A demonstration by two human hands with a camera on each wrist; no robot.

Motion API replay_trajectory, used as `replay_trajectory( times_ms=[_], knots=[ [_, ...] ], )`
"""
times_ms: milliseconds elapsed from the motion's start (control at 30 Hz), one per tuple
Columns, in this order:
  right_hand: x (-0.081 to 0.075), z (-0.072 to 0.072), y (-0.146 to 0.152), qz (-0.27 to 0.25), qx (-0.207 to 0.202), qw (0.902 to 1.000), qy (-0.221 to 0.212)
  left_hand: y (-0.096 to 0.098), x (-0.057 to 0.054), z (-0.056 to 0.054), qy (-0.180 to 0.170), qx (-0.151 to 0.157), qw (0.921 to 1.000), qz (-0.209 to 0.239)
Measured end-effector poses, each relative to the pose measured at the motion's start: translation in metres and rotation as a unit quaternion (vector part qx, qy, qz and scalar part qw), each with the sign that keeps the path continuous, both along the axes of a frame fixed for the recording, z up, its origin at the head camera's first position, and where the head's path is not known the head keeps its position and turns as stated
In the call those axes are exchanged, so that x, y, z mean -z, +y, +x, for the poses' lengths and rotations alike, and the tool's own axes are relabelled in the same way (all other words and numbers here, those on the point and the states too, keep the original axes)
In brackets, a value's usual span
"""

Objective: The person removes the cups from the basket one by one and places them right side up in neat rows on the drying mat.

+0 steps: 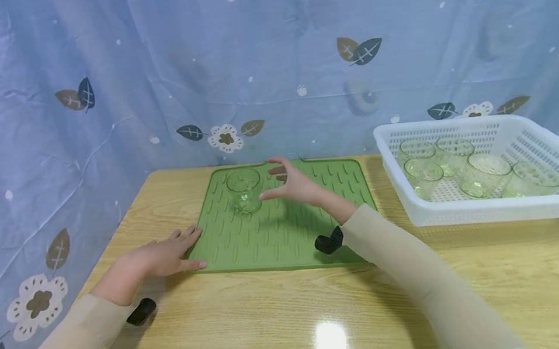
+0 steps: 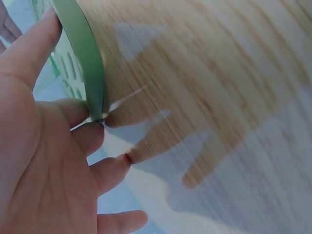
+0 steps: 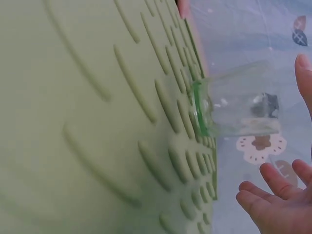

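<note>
First, one drinking glass (image 1: 245,192), clear with a green tint, its rim wider than its foot. Stands upright on the left rear part of the mat, base down.

Item: right hand (image 1: 292,181), just beside the glass on its right. Fingers bent and held wide from the thumb, with nothing between them; the right wrist view shows a gap between hand and glass.

Item: mat (image 1: 277,239), green, four-sided, its face set with rows of slim raised ridges. Lies flat, ridges up.

Item: left hand (image 1: 167,256), at the near left corner of the mat. Fingers loosely spread and fairly straight; in the left wrist view the thumb and nearest fingers touch the mat's edge, the others reaching past it.

Item: tabletop (image 1: 246,326), pale wood grain, a white patch of glare toward the front.

Item: basket (image 1: 501,210), white, slotted sides, on the tabletop to the right of the mat. Holds five similar tinted tumblers (image 1: 485,172), rims up, grouped toward its left and front.

Item: pair of sleeves (image 1: 426,279), beige, a small black device (image 1: 141,312) near each cuff.

Item: curtain (image 1: 267,40), blue, behind and at the left. Printed matter: white flowers with brown centres, brown and dark leaves, small white marks.
</note>
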State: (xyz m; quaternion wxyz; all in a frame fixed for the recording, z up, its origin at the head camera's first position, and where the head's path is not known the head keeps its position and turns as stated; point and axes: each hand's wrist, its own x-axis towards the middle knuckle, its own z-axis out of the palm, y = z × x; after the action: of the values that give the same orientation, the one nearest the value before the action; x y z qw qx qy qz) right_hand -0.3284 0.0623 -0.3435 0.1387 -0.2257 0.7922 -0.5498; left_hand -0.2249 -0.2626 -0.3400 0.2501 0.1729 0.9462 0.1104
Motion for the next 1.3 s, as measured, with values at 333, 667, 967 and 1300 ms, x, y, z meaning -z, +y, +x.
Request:
replay_trajectory(
  times_ms=[333,667,967,1300],
  knots=[
    [-0.008,0.007,0.040,-0.022,0.007,0.9997,0.006,0.000,-0.001,-0.007,-0.003,0.009,1.0000,-0.001],
    [-0.029,0.025,0.074,-0.016,-0.007,0.9996,0.022,-0.001,0.001,-0.006,-0.007,0.001,1.0000,0.001],
    [-0.044,0.040,0.107,-0.017,0.002,0.9984,0.054,-0.001,-0.002,-0.003,-0.012,-0.004,0.9999,0.006],
    [-0.057,0.054,0.148,0.007,0.025,0.9960,0.086,-0.003,-0.003,-0.002,-0.010,-0.002,0.9999,0.013]
  ],
)
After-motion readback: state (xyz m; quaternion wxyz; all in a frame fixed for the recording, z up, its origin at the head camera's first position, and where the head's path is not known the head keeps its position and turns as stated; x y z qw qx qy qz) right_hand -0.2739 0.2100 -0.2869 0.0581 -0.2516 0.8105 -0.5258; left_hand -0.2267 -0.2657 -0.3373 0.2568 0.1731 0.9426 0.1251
